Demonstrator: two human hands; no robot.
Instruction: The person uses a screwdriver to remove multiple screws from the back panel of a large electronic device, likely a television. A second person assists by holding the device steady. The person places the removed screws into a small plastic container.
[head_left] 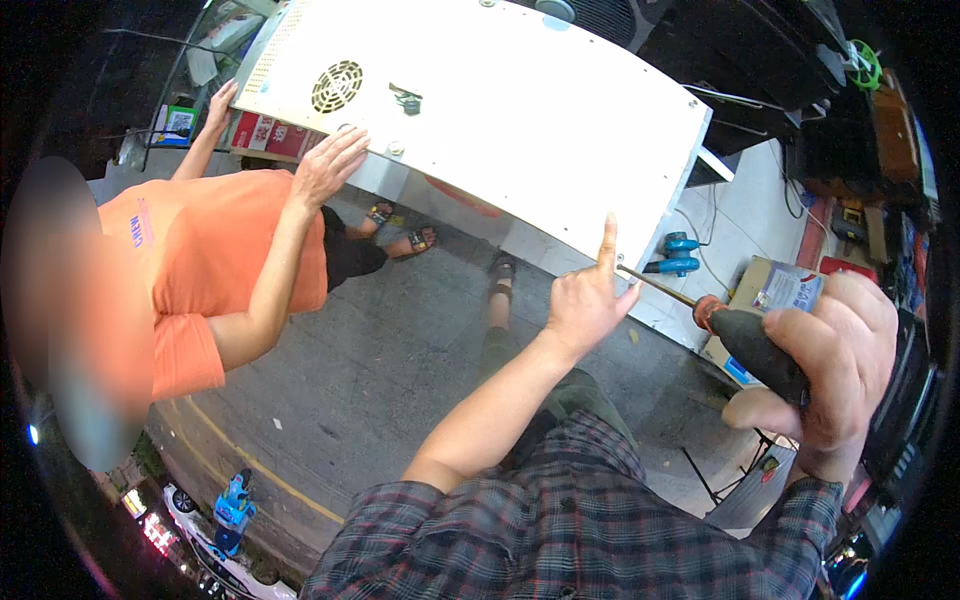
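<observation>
A large white metal panel of a box-like case (500, 130) lies in front of me, with a round vent grille (337, 87) near its far left. My right hand (845, 350) is wrapped round the dark and red handle of a screwdriver (708, 312). Its thin shaft slants left, and the tip meets the panel's near right corner at a screw (620, 259). Close beside that tip is my left hand (588, 305), index finger stretched out on the panel and thumb near the shaft. The other left fingers are partly hidden at the edge.
To my left, a person in an orange shirt (240, 250) rests one hand (330, 165) on the panel's near edge and another (218, 105) at its left end. A blue power blower (675, 255) and a cardboard box (760, 285) sit right of the panel. Behind stands a blue scooter (233, 510).
</observation>
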